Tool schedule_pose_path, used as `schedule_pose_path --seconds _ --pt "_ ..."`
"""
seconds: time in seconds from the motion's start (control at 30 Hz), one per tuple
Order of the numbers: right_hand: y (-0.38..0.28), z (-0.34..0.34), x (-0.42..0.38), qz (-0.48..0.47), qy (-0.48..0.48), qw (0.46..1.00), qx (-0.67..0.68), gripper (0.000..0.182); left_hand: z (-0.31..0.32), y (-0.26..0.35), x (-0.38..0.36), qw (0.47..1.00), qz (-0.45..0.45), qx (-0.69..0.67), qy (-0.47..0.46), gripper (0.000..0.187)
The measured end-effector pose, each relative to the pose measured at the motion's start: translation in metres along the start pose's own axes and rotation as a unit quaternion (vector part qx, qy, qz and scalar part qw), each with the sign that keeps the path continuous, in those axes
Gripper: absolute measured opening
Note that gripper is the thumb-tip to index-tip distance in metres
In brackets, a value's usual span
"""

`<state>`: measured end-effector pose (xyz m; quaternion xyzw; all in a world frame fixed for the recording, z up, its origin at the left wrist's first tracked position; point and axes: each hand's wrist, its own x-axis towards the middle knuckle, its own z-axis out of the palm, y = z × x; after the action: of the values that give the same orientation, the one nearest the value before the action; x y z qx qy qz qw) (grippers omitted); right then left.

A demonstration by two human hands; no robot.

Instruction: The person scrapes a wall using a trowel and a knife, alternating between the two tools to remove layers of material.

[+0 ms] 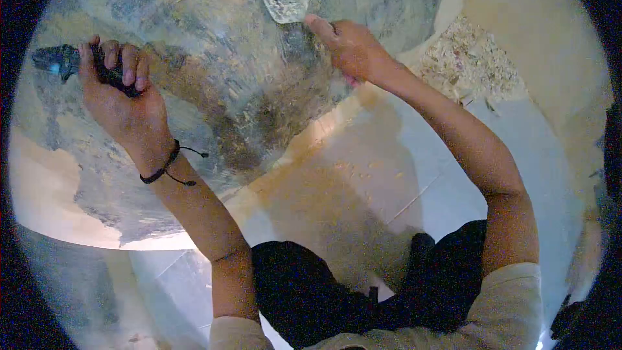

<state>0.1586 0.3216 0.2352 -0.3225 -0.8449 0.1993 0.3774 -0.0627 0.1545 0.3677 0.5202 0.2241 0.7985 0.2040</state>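
Observation:
My right hand (pixel 355 50) is closed round the handle of a scraper (pixel 285 1). Its broad, pale-smeared blade lies over a patchy surface (pixel 194 84) stained grey, blue and brown. Further left, the fingers of my left hand (pixel 126 94) wrap round a dark handheld tool (pixel 61 61). A small bluish patch shows near the tool's front end, and my palm hides part of its body. A black cord bracelet (pixel 161 170) circles my left wrist.
A heap of pale flakes and shavings (pixel 470 61) lies on the right, beyond my right forearm. Light floor (pixel 453 155) with scattered crumbs stretches below the curved edge of the stained surface. My dark-clad legs (pixel 304 291) are at the bottom.

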Motion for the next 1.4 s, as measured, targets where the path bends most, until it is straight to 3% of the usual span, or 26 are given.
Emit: schedule_pose_path --seconds 0.13,0.2,0.27,0.33,0.4,0.47,0.53,0.63,0.73,0.83,0.93,1.0,1.2,1.4 --pt "0.006 0.000 0.003 -0.073 0.064 0.995 0.011 0.082 0.009 -0.001 0.001 1.000 -0.010 -0.011 -0.016 0.020" --pt "0.011 -0.002 0.003 -0.041 0.036 0.998 0.037 0.082 0.017 -0.002 -0.002 1.000 -0.006 -0.004 -0.016 0.020" --pt "-0.003 -0.011 0.002 0.082 -0.038 0.991 0.095 0.083 0.025 -0.003 -0.005 1.000 0.002 0.016 -0.018 0.020" --pt "-0.001 -0.010 0.012 -0.074 0.025 0.994 0.079 0.081 0.031 -0.004 -0.006 0.999 0.002 0.019 -0.028 0.021" --pt "-0.016 -0.018 0.030 -0.145 0.040 0.983 0.103 0.078 0.035 -0.003 -0.006 0.999 -0.004 0.020 -0.035 0.021" --pt "-0.060 -0.053 0.051 -0.062 0.024 0.976 0.206 0.068 0.039 0.000 -0.006 0.999 -0.012 0.023 -0.035 0.021" --pt "-0.092 -0.074 0.064 0.095 0.028 0.934 0.343 0.053 0.045 0.003 -0.009 0.999 -0.009 0.036 0.000 0.021" --pt "-0.065 -0.057 0.078 0.050 -0.010 0.972 0.229 0.059 0.041 0.012 -0.012 0.998 -0.005 0.066 -0.009 0.021" --pt "-0.010 -0.001 0.094 -0.076 0.158 0.984 0.012 0.068 0.035 0.019 -0.017 0.996 0.010 0.088 0.005 0.021" --pt "-0.023 -0.001 0.048 0.052 0.099 0.987 0.117 0.070 0.022 0.028 -0.017 0.997 0.017 0.071 0.020 0.021" --pt "0.004 0.022 0.021 -0.011 0.132 0.990 0.037 0.070 0.014 0.036 -0.014 0.999 0.026 0.022 0.016 0.020" --pt "0.005 0.024 0.004 0.070 0.052 0.995 0.043 0.070 0.008 0.038 -0.011 0.999 0.033 -0.004 0.001 0.020" --pt "0.019 0.042 -0.013 0.053 0.078 0.996 0.004 0.071 0.001 0.036 -0.006 0.998 0.046 -0.041 -0.003 0.019" --pt "-0.035 0.012 0.033 -0.116 0.137 0.983 -0.030 0.076 -0.005 0.040 -0.008 0.999 0.043 -0.029 -0.003 0.020"
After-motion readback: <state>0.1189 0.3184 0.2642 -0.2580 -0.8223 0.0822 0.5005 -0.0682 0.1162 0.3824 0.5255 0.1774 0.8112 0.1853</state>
